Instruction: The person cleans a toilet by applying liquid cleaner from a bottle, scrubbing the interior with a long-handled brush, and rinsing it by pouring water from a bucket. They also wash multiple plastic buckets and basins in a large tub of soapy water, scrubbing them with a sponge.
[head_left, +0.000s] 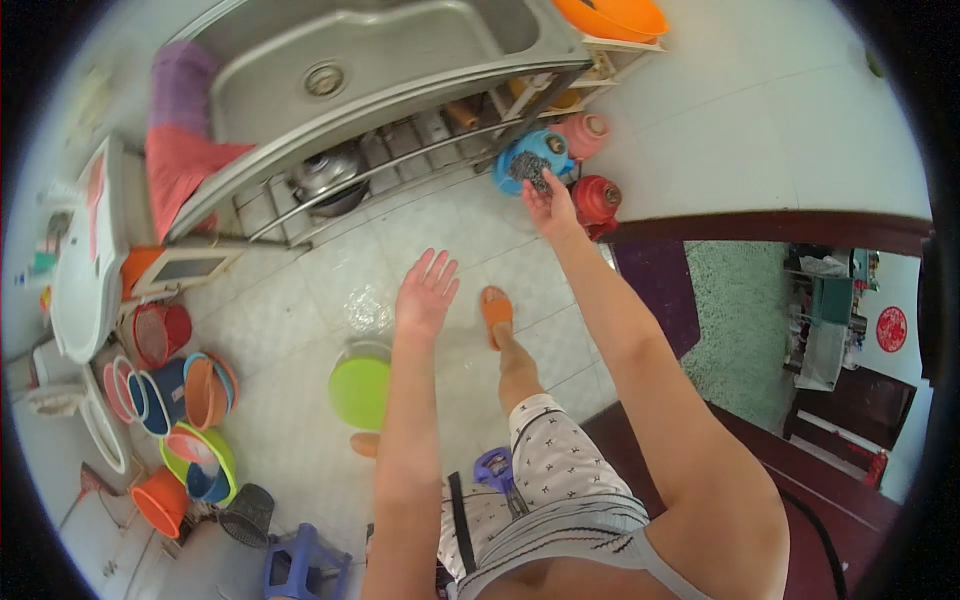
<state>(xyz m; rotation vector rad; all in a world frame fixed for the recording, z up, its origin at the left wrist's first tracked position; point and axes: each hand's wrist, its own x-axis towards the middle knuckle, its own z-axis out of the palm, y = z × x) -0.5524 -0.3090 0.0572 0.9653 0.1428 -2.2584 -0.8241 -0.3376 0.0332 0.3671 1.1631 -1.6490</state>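
Note:
My right hand (551, 206) reaches forward and grips a steel wool scourer (530, 171) by its lower edge, in front of a blue thermos flask (555, 144). My left hand (426, 292) hangs over the tiled floor with its fingers apart and nothing in it. Beyond both hands stands a stainless steel sink (262, 105) with a drain in its basin. A purple and red cloth (180, 135) drapes over the sink's left end. A metal pot (330, 176) sits on the rack beneath. A round green object (360, 391) lies near my left forearm.
Pink (581, 135) and red thermos flasks (595, 201) stand by the wall, near a doorway with a purple mat (652, 292). Buckets and basins crowd the left side, including a red basket (161, 330) and an orange bucket (160, 501). A blue plastic stool (302, 564) stands at the lower left.

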